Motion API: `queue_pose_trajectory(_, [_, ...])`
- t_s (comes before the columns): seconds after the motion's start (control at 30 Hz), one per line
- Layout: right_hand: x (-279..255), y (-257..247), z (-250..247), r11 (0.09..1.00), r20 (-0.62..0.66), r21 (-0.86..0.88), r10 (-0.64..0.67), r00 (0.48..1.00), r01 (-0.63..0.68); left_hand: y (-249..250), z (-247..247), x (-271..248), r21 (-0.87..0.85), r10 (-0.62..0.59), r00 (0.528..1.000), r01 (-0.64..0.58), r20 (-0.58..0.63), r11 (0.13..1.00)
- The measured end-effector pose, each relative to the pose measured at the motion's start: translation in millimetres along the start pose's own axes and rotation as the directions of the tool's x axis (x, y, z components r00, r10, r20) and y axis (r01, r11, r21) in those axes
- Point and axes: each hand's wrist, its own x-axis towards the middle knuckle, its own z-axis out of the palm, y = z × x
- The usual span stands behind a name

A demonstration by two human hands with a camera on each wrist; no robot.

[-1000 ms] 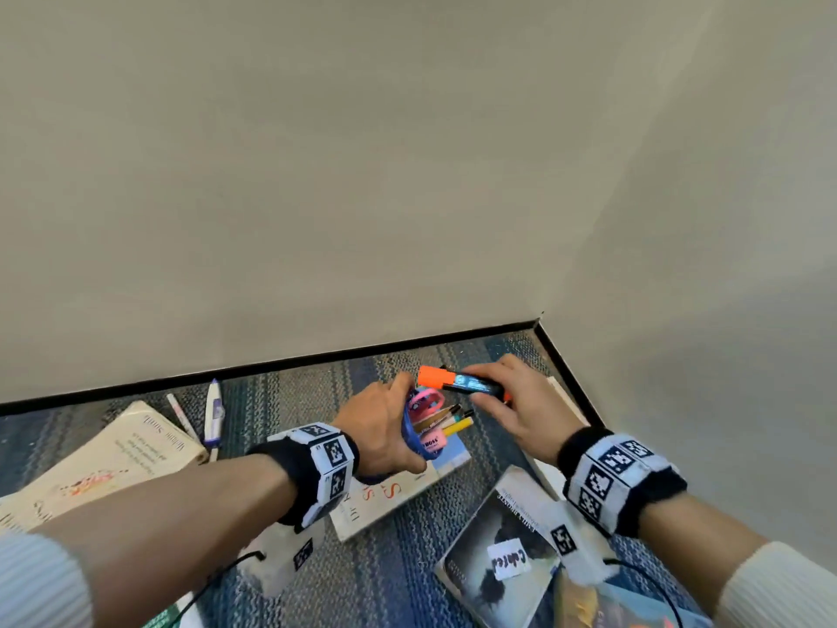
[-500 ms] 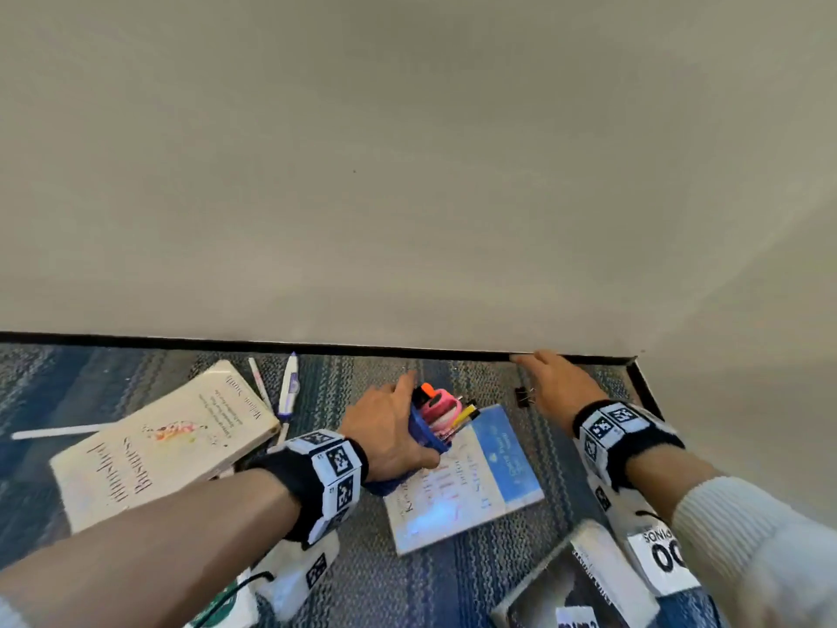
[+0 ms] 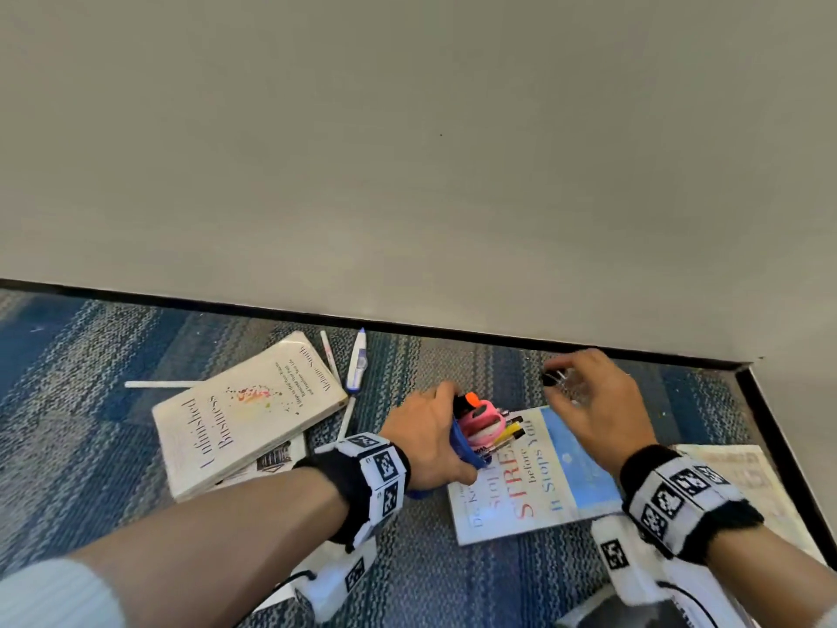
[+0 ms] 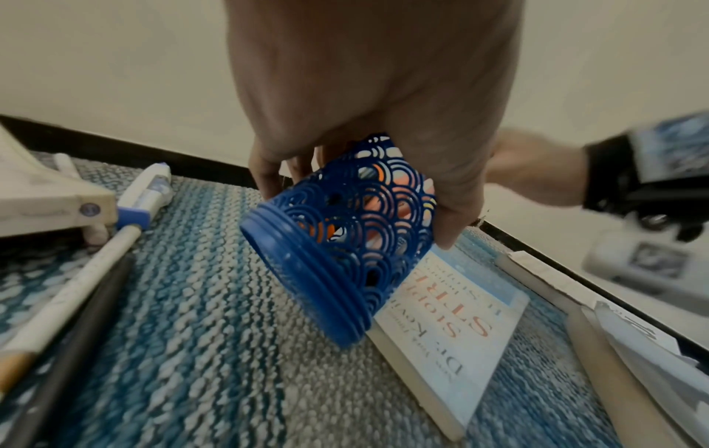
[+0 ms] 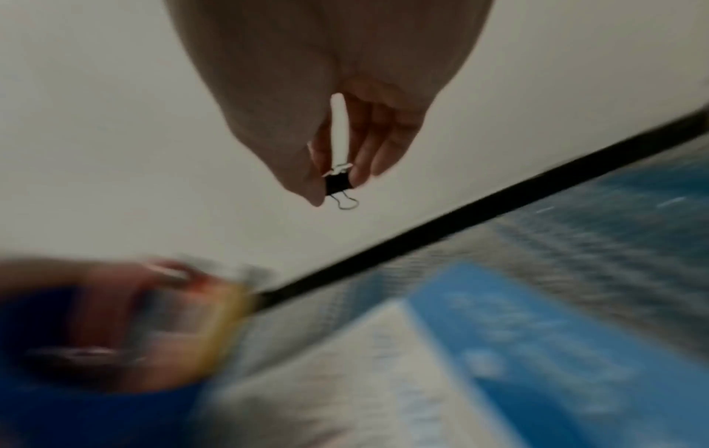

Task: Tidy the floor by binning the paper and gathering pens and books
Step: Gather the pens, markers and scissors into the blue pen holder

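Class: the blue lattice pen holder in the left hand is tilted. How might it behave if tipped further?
The blue pen holder is tilted in the left hand, so its pens would probably slide out. Its openwork wall looks light and stiff. Its round body might roll if dropped.

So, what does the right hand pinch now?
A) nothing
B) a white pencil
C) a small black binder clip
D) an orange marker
C: the right hand pinches a small black binder clip with wire handles, seen in the right wrist view.
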Motion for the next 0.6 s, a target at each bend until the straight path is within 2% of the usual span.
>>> queue_pose_trajectory(0.07, [-0.6, -41.0, -1.5, 0.982, 0.193, 0.039, -0.189, 0.963, 0.185, 1.5, -4.0, -2.8, 0.014, -0.011, 1.0, 0.011, -0.013, 1.0])
queue_pose_trajectory(0.1, [-1.3, -57.9, 2.2, 0.974, 0.319, 0.095, -0.224, 0.921, 0.204, 2.3, -7.5, -6.2, 0.028, -0.009, 1.0, 0.01, -0.019, 1.0])
queue_pose_trajectory(0.13, [-1.5, -73.6, 5.1, 0.973, 0.44, 0.185, -0.21, 0.873, 0.141, 1.3, -10.9, -11.3, 0.051, -0.007, 1.0, 0.008, -0.024, 0.999])
queue_pose_trajectory(0.17, [-1.0, -87.0, 8.8, 0.956, 0.549, 0.295, -0.167, 0.819, -0.003, -0.7, -14.4, -17.4, 0.077, -0.005, 1.0, 0.007, -0.027, 0.997])
queue_pose_trajectory(0.2, [0.4, -100.0, 12.8, 0.918, 0.623, 0.377, -0.156, 0.767, -0.12, -5.1, -18.4, -25.7, 0.092, -0.002, 0.999, 0.006, -0.041, 0.996])
queue_pose_trajectory(0.23, [3.5, -110.7, 16.5, 0.889, 0.638, 0.431, -0.179, 0.749, -0.154, -9.9, -22.6, -33.6, 0.091, -0.002, 0.998, 0.007, -0.055, 0.996])
queue_pose_trajectory(0.3, [9.6, -127.5, 26.9, 0.861, 0.556, 0.5, -0.238, 0.797, -0.091, -24.1, -35.1, -52.8, 0.021, -0.04, 0.995, 0.042, -0.09, 0.999])
queue_pose_trajectory(0.37, [19.4, -138.1, 42.3, 0.867, 0.374, 0.498, -0.195, 0.907, -0.019, -41.8, -51.0, -72.2, -0.059, -0.113, 0.985, 0.106, -0.131, 0.993])
queue_pose_trajectory(0.4, [23.9, -139.4, 51.5, 0.892, 0.287, 0.452, -0.155, 0.945, 0.009, -50.6, -58.5, -80.3, -0.078, -0.147, 0.978, 0.136, -0.151, 0.988])
queue_pose_trajectory(0.43, [27.3, -141.0, 63.0, 0.927, 0.243, 0.374, -0.136, 0.961, 0.037, -59.3, -67.1, -89.9, -0.087, -0.181, 0.968, 0.168, -0.176, 0.982])
queue_pose_trajectory(0.47, [28.7, -145.0, 78.3, 0.956, 0.27, 0.277, -0.169, 0.948, 0.091, -71.1, -75.6, -102.2, -0.086, -0.219, 0.953, 0.205, -0.209, 0.975])
queue_pose_trajectory(0.5, [26.4, -148.9, 91.6, 0.969, 0.363, 0.162, -0.236, 0.901, 0.189, -80.8, -82.5, -112.0, -0.081, -0.248, 0.94, 0.236, -0.235, 0.969])
queue_pose_trajectory(0.53, [21.5, -155.3, 108.6, 0.939, 0.49, 0.065, -0.325, 0.809, 0.338, -91.8, -89.3, -124.8, -0.082, -0.284, 0.923, 0.272, -0.26, 0.959])
queue_pose_trajectory(0.6, [11.6, -159.6, 135.9, 0.774, 0.673, -0.004, -0.466, 0.574, 0.633, -108.5, -99.8, -144.6, -0.086, -0.33, 0.897, 0.319, -0.295, 0.944])
